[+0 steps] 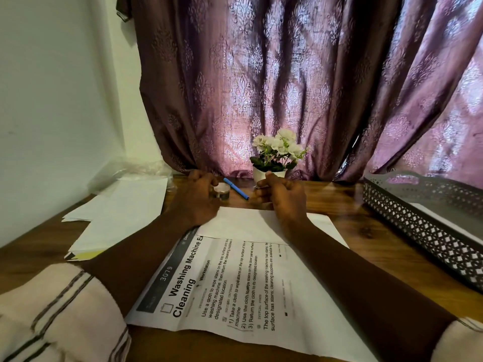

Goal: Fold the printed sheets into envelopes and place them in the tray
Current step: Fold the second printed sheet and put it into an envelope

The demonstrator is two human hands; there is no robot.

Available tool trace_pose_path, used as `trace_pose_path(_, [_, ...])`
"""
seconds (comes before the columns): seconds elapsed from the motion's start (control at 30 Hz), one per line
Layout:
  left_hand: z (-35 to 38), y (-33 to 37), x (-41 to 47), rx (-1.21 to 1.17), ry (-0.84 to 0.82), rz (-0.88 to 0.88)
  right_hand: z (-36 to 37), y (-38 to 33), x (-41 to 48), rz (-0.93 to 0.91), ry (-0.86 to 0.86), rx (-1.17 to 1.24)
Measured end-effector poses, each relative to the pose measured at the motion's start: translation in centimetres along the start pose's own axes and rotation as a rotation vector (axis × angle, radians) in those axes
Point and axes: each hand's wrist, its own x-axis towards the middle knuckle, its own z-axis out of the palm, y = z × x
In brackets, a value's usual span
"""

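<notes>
Counter [339, 202] bearing the sheet [235, 296], flat, its far edge folded over. Tray [418, 220]: right of sheet. Just past the sheet's far edge, my left grip [198, 197] curls round a tape roll [222, 192]; my right grip [282, 199] is curled, whether on anything I cannot tell.

Forearms outstretched, left hand [199, 191] fingers curled round a small roll [222, 192], right hand [282, 195] closed.
</notes>
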Motion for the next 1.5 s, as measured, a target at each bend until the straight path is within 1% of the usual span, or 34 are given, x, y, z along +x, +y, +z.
trace_pose_path(0.07, [-0.3, 1.0, -0.2, 0.051, 0.069, 0.07, -0.1, 0.0, -0.1, -0.03, -0.044, -0.03])
trace_pose_path(0.13, [-0.5, 1.9, -0.3, 0.06, 0.135, 0.177, -0.4, -0.2, -0.3, -0.09, -0.107, -0.078])
trace_pose_path(0.23, [0.0, 2.7, -0.6, 0.024, 0.066, 0.356, -1.3, -1.4, -0.7, -0.193, -0.171, -0.204])
trace_pose_path(0.3, [0.5, 3.1, -0.9, 0.023, -0.016, 0.445, -2.0, -2.2, -0.7, -0.202, -0.192, -0.265])
trace_pose_path(0.43, [1.3, 3.9, -1.3, -0.033, -0.091, 0.451, -4.6, -3.9, -0.9, -0.172, -0.199, -0.323])
trace_pose_path(0.57, [2.3, 4.7, -1.6, -0.076, -0.148, 0.519, -8.2, -5.3, -1.7, -0.09, -0.194, -0.287])
trace_pose_path(0.67, [2.8, 5.6, -1.9, -0.097, -0.18, 0.571, -10.6, -5.3, -1.5, -0.061, -0.142, -0.308])
trace_pose_path(0.73, [2.7, 5.8, -2.0, -0.101, -0.193, 0.582, -11.8, -5.0, -1.5, -0.057, -0.11, -0.262])
trace_pose_path(0.83, [2.6, 5.7, -2.1, -0.103, -0.203, 0.56, -13.7, -4.3, -1.5, -0.034, -0.094, -0.259])
trace_pose_path(0.97, [2.6, 5.5, -2.5, -0.095, -0.215, 0.51, -14.5, -3.1, -1.2, 0.086, -0.065, -0.205])
trace_pose_path(1.07, [1.8, 6.4, -3.1, -0.029, -0.173, 0.497, -14.0, -2.8, -0.9, 0.071, -0.113, -0.241])
trace_pose_path(1.13, [1.2, 7.4, -3.1, -0.03, -0.138, 0.481, -13.9, -2.6, -0.8, 0.079, -0.136, -0.231])
trace_pose_path(1.2, [1.2, 9.3, -2.5, -0.141, -0.126, 0.438, -13.8, -2.7, -0.6, 0.101, -0.154, -0.23])
trace_pose_path(1.23, [1.4, 10.5, -2.2, -0.225, -0.148, 0.383, -13.8, -2.7, -0.5, 0.104, -0.158, -0.23])
trace_pose_path(1.3, [2.3, 12.3, -0.7, -0.404, -0.269, 0.198, -13.8, -2.8, -0.3, 0.105, -0.159, -0.215])
trace_pose_path(1.37, [3.2, 13.8, 0.8, -0.491, -0.356, 0.051, -13.9, -2.7, -0.2, 0.096, -0.167, -0.193])
trace_pose_path(1.5, [4.6, 15.5, 2.3, -0.618, -0.373, 0.009, -14.1, -2.5, 0.1, 0.059, -0.21, -0.141])
